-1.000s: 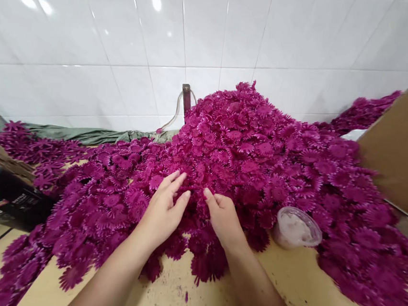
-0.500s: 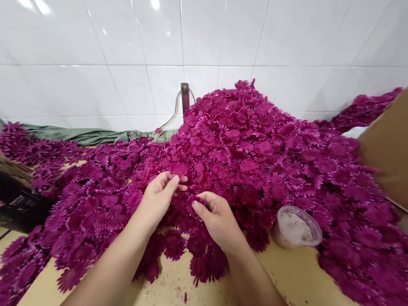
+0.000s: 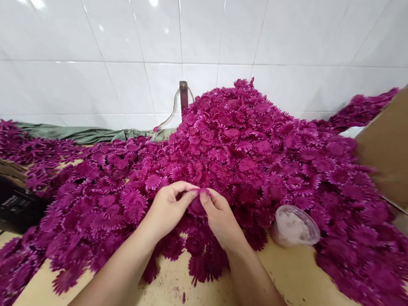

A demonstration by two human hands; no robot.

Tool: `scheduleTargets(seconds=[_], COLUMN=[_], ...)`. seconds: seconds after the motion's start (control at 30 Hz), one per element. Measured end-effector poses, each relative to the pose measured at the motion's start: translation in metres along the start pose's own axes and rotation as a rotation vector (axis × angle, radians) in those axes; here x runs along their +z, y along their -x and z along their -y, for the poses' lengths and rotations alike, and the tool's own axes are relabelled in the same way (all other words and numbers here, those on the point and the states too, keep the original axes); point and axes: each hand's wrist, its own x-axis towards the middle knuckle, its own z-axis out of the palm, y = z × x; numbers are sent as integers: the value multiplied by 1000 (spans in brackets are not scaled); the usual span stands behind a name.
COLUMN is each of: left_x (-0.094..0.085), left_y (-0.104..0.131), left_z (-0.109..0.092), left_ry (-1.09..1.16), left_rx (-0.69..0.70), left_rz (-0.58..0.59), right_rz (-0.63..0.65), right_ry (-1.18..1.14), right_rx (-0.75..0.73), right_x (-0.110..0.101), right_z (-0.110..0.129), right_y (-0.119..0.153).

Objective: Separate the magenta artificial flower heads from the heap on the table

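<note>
A big heap of magenta fabric flowers (image 3: 248,143) is piled against the tiled wall. In front of it, my left hand (image 3: 174,205) and my right hand (image 3: 219,217) meet, fingertips nearly touching. Between them is a small magenta petal piece (image 3: 196,206), pinched by the thumb and fingers of both hands. The fingers partly cover it, so its full shape is hidden. More flowers lie directly under and around both hands.
At the right stands a clear plastic tub (image 3: 295,226) with whitish contents. A cardboard box (image 3: 403,138) rises at the far right, and a black printed box (image 3: 4,201) is at the left. Green cloth (image 3: 83,134) runs along the wall. Tan tabletop (image 3: 171,299) shows near the front edge.
My left hand has moved right and slightly down, bringing its magenta piece to my right hand. The hands, apart before, now meet at that piece. The view has shifted slightly.
</note>
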Motion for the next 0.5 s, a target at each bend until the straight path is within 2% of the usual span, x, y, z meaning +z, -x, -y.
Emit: scheduleTargets(seconds=[0.1, 0.17, 0.27, 0.33, 0.4, 0.5], left_x=[-6, -9, -12, -13, -14, -14], left_y=[-7, -9, -11, -9, -4, 4], left_z=[5, 9, 16, 18, 16, 7], left_ry=[184, 221, 100, -53, -206, -344], left_rx=[-60, -96, -122, -60, 54, 194], left_rz=[-120, -177, -269, -308, -249, -128], right_rz=[50, 18, -96, -149, -169, -224], right_ry=[20, 59, 52, 24, 45, 166], right_rx=[-8, 0, 77, 133, 154, 96], right_x=[2, 3, 5, 6, 6, 3], right_z=[1, 0, -2, -2, -1, 0], right_y=[2, 2, 0, 0, 0, -1])
